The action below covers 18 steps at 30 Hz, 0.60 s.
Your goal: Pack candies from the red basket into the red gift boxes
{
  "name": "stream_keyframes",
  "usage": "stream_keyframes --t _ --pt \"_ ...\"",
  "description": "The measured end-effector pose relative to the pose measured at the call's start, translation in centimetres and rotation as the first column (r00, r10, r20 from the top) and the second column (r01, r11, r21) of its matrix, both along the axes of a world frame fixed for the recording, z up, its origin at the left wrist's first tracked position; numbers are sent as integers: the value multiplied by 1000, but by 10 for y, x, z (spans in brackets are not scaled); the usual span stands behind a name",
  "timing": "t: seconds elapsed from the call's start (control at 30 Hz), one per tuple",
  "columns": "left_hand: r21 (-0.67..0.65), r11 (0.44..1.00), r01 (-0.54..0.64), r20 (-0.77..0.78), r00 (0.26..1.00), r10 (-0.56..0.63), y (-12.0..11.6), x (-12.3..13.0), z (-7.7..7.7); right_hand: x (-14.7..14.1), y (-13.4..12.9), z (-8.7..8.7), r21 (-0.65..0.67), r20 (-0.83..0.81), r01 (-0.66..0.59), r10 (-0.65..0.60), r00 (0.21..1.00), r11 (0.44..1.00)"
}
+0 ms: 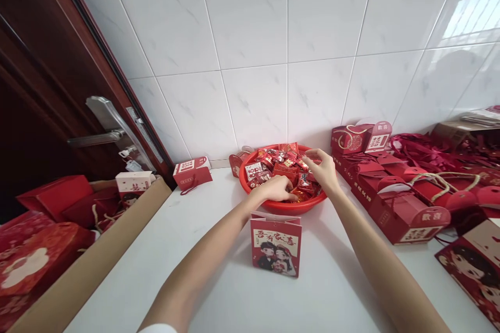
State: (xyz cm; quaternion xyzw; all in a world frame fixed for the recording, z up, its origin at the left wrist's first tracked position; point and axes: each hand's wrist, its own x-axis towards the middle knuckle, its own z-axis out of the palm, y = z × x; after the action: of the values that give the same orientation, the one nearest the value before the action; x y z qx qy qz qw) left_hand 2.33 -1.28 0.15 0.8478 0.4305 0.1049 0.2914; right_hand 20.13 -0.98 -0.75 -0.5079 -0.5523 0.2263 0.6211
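A round red plastic basket (287, 209) stands against the tiled wall, filled with wrapped sweets (287, 173) in red, gold and white. My left hand (276, 189) reaches over its front rim, fingers curled down among the sweets; what they grip is hidden. At the right side of the basket, my right hand (323, 170) has thumb and fingertips drawn close together over the sweets. Whatever is between them is too small to make out. In front of the basket, between my forearms, an upright red gift bag (276, 247) shows a cartoon wedding couple, its top edges slightly parted.
Red gift boxes (408, 213) with rope handles crowd the right side. Another box (192, 173) lies by the wall at left, and a small one (237, 162) sits behind the basket. A cardboard carton (97, 257) of red packages stands by the door with its metal handle (113, 132).
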Motion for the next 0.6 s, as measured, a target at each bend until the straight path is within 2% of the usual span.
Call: stream_keyframes --t 0.13,0.23,0.33,0.43,0.5,0.6 --pt "2 996 -95 254 963 91 4 -9 -5 1 2 -2 31 -117 -41 44 992 999" --pt "3 981 -195 476 863 170 8 -13 -9 0 1 -2 31 -196 -111 115 974 993" --pt "-24 975 -221 606 772 190 12 -13 -12 -2 -2 0 3 -241 -258 251 937 966" --pt "-43 983 -181 658 735 164 12 -12 -12 -5 -6 2 -34 -281 -414 389 878 910" --pt "-38 991 -129 627 769 124 11 -11 -12 -5 -6 2 -23 -336 -453 419 843 891" --pt "-34 999 -10 432 902 24 8 -11 -10 -2 -3 0 28 -462 -394 361 810 919"
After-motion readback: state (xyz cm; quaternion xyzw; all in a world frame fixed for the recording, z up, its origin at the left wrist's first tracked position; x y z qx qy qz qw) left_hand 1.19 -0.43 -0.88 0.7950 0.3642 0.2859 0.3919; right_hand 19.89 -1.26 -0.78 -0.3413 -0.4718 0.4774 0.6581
